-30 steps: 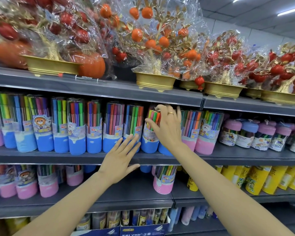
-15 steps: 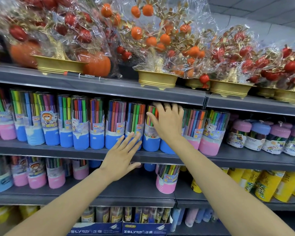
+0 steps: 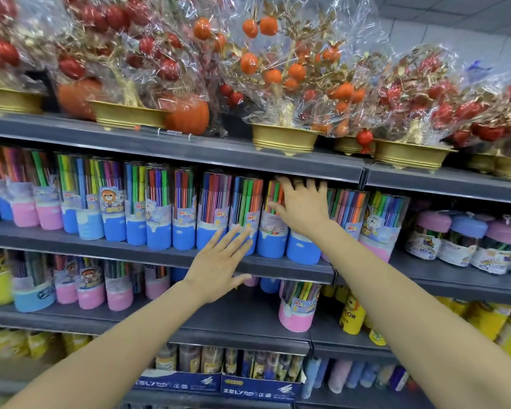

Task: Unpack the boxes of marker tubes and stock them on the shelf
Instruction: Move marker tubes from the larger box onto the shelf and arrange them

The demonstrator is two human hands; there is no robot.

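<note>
A row of clear marker tubes [image 3: 184,214] with blue bases stands on the grey middle shelf [image 3: 124,251]. My right hand [image 3: 303,208] lies over the upper part of one blue-based marker tube [image 3: 303,251] in that row. Its fingers reach over the top under the shelf above, and the thumb points left. My left hand [image 3: 219,267] is open with fingers spread in front of the shelf edge, its fingertips at the blue base of a neighbouring tube [image 3: 242,202]. Pink-based tubes [image 3: 297,311] stand on the shelf below.
Wrapped ornamental fruit trees in gold pots [image 3: 283,138] fill the top shelf. Round jars with pink and blue lids [image 3: 460,243] stand to the right. Yellow containers [image 3: 348,317] sit lower right. Blue cartons [image 3: 260,386] of tubes are on the bottom shelf.
My right hand has slid a little higher and deeper over the tube's top. The left hand stays spread at the shelf edge. The view has shifted slightly.
</note>
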